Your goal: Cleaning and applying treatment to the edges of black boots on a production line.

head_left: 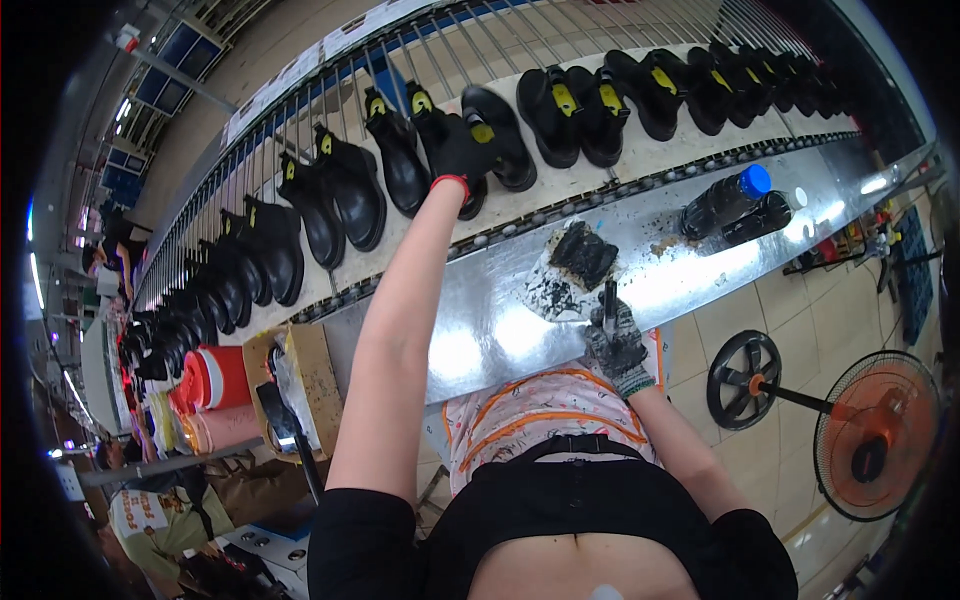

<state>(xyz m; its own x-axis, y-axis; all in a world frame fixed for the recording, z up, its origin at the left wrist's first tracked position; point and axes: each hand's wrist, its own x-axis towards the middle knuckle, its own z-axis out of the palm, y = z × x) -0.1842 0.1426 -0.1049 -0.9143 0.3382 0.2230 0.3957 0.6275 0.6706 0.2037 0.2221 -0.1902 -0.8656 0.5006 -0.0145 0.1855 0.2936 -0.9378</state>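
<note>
My left hand (468,150), in a black glove with a red cuff, reaches over the conveyor and is closed on a black boot (508,142) with a yellow tab. Its fingers partly blend into the dark leather. Another black boot (432,118) stands close on its left, partly behind the hand. Near the bench's front edge, my right hand (616,345), in a stained grey knit glove, is wrapped round a short dark-handled tool (610,296); its working end is not clear. Just beyond lies a blackened pad (583,254) on a smeared white sheet (548,290).
Black boots (355,190) line the conveyor (400,265), with a wire rack (470,50) behind. Bottles (725,200) stand on the metal bench (470,335). A cardboard box (310,380) and red jug (215,378) are at left, a standing fan (875,435) at right.
</note>
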